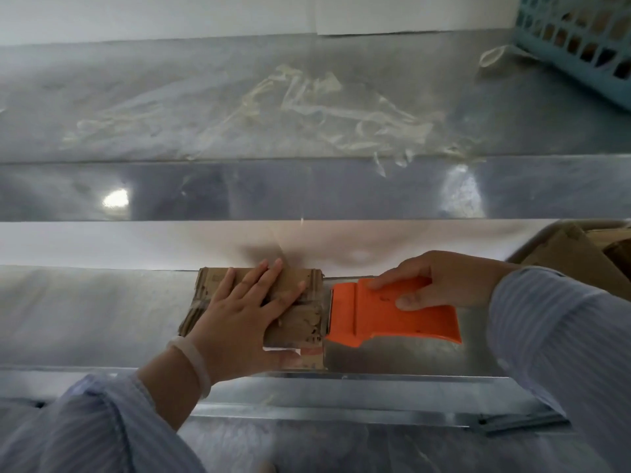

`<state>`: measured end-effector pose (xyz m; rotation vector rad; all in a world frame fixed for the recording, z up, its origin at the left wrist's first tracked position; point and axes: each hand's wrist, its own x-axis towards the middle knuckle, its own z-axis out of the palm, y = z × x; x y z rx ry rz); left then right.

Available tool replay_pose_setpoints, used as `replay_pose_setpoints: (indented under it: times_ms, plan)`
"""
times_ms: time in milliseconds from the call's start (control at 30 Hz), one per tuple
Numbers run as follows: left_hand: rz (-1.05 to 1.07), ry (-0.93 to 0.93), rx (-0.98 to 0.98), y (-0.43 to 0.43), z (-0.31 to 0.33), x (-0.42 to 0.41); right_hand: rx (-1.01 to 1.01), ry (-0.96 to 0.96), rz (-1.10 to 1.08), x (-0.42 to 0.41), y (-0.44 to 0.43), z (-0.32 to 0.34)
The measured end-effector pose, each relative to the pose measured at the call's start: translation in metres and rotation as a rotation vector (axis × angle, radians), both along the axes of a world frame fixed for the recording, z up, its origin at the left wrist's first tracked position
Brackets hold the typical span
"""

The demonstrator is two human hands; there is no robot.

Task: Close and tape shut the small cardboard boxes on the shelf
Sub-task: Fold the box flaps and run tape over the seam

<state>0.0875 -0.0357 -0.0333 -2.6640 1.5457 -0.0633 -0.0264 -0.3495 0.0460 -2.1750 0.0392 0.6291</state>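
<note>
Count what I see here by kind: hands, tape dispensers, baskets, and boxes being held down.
Hands: 2, left hand and right hand
Dispenser: 1
Basket: 1
Box, held down: 1
Total: 5

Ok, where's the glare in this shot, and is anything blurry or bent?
Head view: two glare patches on the shiny upper shelf, one left and one right. Head view: tape scraps and basket look soft, while box and dispenser are sharper. Head view: the wide lens bows the shelf edges slightly.
</note>
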Motion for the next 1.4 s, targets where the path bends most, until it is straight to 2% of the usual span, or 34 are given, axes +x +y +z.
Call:
replay_pose_setpoints:
  times_ms: [200, 467, 767, 1000, 1233, 1400]
  plan:
    - [0.016, 0.022, -0.003, 0.000, -0.002, 0.001, 0.073, 0.004, -0.011, 0.000, -0.011, 0.004]
    - [0.135, 0.160, -0.120, -0.001, 0.005, 0.001, 0.093, -0.002, 0.005, -0.001, -0.012, 0.000]
    - [0.141, 0.157, -0.147, -0.001, 0.006, 0.001, 0.070, 0.006, 0.009, -0.004, -0.012, 0.000]
    - [0.145, 0.144, -0.131, -0.001, 0.006, 0.002, 0.003, 0.037, -0.038, -0.016, -0.024, -0.009]
    - [0.152, 0.148, -0.113, -0.001, 0.004, 0.002, -0.185, 0.006, 0.015, 0.006, 0.005, -0.008]
    - [0.148, 0.148, -0.106, -0.002, 0.004, 0.002, -0.218, 0.000, 0.002, 0.018, 0.026, -0.016]
